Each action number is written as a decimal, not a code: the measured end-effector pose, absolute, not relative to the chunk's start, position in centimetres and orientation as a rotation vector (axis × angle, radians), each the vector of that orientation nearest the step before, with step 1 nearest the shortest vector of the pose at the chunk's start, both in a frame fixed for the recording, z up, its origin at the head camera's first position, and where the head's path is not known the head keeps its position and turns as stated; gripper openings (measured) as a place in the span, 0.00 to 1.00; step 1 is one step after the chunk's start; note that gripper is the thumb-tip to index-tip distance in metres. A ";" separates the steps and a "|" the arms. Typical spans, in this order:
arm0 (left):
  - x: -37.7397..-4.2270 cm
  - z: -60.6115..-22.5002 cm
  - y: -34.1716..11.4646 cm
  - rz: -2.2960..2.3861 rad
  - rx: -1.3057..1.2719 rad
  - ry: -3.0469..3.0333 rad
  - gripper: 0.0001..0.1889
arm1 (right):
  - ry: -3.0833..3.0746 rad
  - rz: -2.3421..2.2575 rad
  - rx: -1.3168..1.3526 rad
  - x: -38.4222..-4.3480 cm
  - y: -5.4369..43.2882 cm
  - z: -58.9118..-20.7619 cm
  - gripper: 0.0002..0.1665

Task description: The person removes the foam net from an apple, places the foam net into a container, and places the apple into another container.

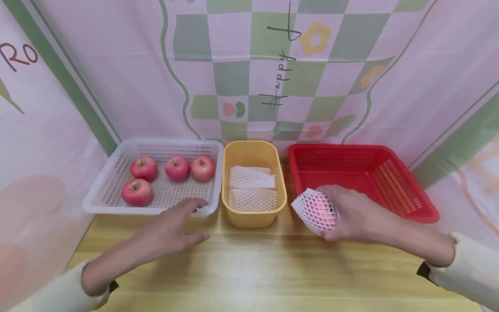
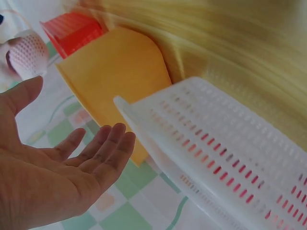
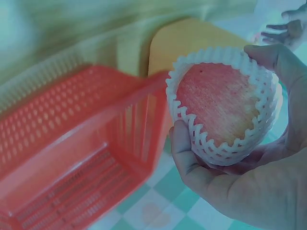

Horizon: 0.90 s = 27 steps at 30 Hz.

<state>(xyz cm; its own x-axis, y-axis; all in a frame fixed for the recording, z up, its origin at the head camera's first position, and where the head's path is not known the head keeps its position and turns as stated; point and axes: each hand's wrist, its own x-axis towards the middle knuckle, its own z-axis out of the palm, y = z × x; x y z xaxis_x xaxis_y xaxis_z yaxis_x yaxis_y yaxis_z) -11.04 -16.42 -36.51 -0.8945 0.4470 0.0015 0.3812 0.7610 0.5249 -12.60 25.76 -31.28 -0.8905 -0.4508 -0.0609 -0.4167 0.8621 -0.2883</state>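
Note:
My right hand (image 1: 352, 214) grips an apple (image 3: 218, 103) wrapped in a white foam net sleeve (image 1: 315, 210), held over the near left corner of the red basket (image 1: 366, 173). In the right wrist view, bare red skin shows through the sleeve's wide mouth, with fingers and thumb around its sides. My left hand (image 1: 171, 229) holds nothing; its fingers are spread above the near rim of the white basket (image 1: 87, 203). Several bare apples (image 1: 137, 192) lie in that basket. Between the baskets, a yellow bin (image 1: 253, 220) holds several flat foam net sleeves (image 1: 252, 200).
All three containers stand side by side on a wooden table (image 1: 241, 268), close to the back. Behind them hangs a curtain (image 1: 273, 78) with green and white checks. Similar printed cloth hangs along both sides.

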 end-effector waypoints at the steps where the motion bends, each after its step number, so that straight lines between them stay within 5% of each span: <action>1: -10.9 -36.6 -16.3 0.810 0.676 2.825 0.35 | 2.903 -0.415 -0.698 -12.3 25.6 -31.4 0.56; 27: -8.9 -41.8 -14.6 1.138 0.845 2.574 0.25 | 2.836 -0.543 -0.946 -7.2 23.4 -38.7 0.56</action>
<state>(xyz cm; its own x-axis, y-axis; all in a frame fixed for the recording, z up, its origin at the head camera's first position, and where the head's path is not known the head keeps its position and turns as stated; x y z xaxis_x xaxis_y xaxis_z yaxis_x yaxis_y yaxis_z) -8.93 -14.63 -41.82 -0.8157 0.5769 0.0432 0.4203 0.5396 0.7295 -7.23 23.41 -38.71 -0.8014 -0.5979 0.0151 -0.5612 0.7430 -0.3647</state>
